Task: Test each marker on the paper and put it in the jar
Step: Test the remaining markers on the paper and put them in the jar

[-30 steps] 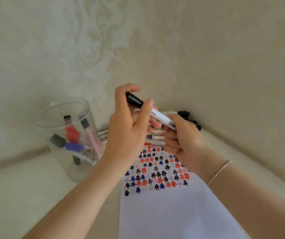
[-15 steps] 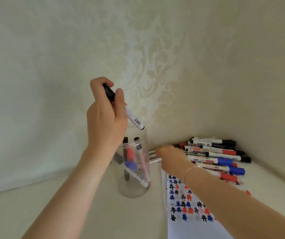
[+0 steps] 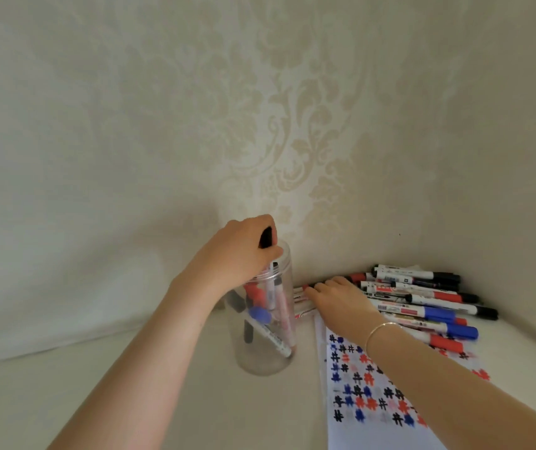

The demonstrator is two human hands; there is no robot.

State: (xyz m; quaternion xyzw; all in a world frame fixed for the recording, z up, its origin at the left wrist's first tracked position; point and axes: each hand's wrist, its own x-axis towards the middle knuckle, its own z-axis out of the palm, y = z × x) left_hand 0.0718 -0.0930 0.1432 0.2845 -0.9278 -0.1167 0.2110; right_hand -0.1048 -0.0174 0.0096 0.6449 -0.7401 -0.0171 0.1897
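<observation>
Marker (image 3: 267, 237) upright, black cap up, left hand (image 3: 240, 251) grip clamped round it over jar (image 3: 265, 319) mouth.

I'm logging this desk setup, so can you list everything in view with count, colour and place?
jar: one, clear plastic, upright on the white surface left of the paper.
markers in the jar: several, red, blue and black caps, exact count unclear.
black-capped marker: one, white barrel, being lowered into the jar mouth.
loose markers: a pile, black, red and blue caps, against the wall at right.
paper: one white sheet with black, red and blue test marks, lower right.
wall: cream, patterned.
bracelet: one, thin, on the right wrist.
left hand: grips the black-capped marker.
right hand: reaches onto the pile.
</observation>
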